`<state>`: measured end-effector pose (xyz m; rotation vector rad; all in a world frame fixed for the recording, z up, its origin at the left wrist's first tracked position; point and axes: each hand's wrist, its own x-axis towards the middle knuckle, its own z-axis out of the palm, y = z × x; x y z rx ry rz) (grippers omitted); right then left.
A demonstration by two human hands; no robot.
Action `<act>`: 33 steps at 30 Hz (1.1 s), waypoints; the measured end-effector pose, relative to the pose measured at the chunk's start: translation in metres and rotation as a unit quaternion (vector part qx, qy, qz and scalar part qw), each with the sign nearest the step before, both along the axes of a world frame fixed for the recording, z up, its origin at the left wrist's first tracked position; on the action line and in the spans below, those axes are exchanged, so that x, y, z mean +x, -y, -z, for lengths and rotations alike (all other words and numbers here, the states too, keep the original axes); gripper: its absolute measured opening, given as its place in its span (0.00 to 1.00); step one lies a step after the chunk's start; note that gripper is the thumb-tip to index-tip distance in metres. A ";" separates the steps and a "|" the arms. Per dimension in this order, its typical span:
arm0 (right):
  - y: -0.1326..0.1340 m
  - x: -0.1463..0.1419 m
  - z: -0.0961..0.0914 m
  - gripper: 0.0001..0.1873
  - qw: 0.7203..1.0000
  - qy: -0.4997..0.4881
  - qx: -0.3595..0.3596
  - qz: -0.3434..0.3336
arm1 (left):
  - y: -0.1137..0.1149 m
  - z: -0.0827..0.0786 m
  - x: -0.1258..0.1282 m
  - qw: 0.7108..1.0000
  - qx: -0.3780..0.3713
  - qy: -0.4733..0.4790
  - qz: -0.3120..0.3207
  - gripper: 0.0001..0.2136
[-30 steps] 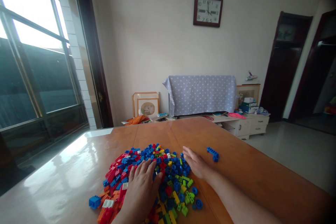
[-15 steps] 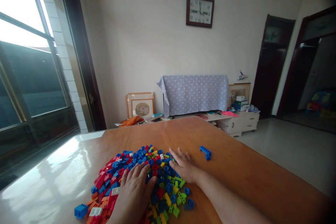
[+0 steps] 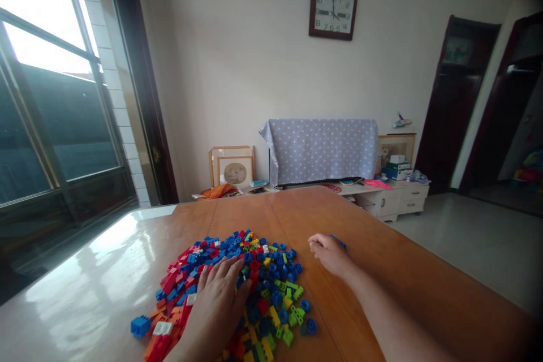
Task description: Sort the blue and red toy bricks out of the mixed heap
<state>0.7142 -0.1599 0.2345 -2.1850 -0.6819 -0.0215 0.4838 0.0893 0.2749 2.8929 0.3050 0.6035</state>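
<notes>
A heap of toy building bricks [image 3: 237,246] in red, blue, yellow, green, orange and white spreads over the wooden table. My left hand [image 3: 223,291] lies on the middle of the heap, palm down, fingers stretched out and a little apart. To the right of the heap, over bare wood, my right hand [image 3: 328,251] has its fingers curled together. Whatever may be in those fingers is hidden. Just behind that hand a joined blue brick piece [image 3: 339,242] shows in part, the rest covered by the hand.
The brown table [image 3: 271,209] reaches away toward a low white cabinet [image 3: 388,202]. A cloth with white dots [image 3: 324,150] drapes over something on it. At the heap's left edge sits a blue brick [image 3: 140,326]; a blue wheel-like piece [image 3: 311,326] lies at its right.
My right hand has left the heap's right edge, moved right toward the joined blue piece and curled its fingers. My left hand stays on the heap. The view has shifted slightly.
</notes>
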 end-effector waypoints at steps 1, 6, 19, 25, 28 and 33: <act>0.003 0.001 0.000 0.15 1.000 -0.010 -0.008 -0.005 | 0.000 0.000 -0.001 1.000 -0.002 -0.002 0.002 0.21; 0.005 -0.009 -0.001 0.08 0.998 -0.026 -0.041 -0.051 | 0.001 -0.003 -0.005 1.000 -0.005 0.006 0.018 0.19; -0.011 -0.047 -0.011 0.08 0.984 0.030 -0.089 -0.151 | 0.000 -0.025 -0.013 0.998 -0.055 0.014 -0.013 0.15; -0.014 -0.056 -0.016 0.06 0.984 0.025 -0.074 -0.161 | 0.015 -0.022 -0.014 0.999 -0.031 -0.025 0.034 0.15; -0.018 -0.059 -0.016 0.06 0.985 0.028 -0.068 -0.156 | 0.020 -0.020 -0.013 0.998 -0.013 -0.045 0.044 0.15; -0.023 -0.060 -0.011 0.08 0.985 0.022 -0.066 -0.156 | 0.020 -0.014 -0.008 0.998 -0.006 -0.055 0.031 0.12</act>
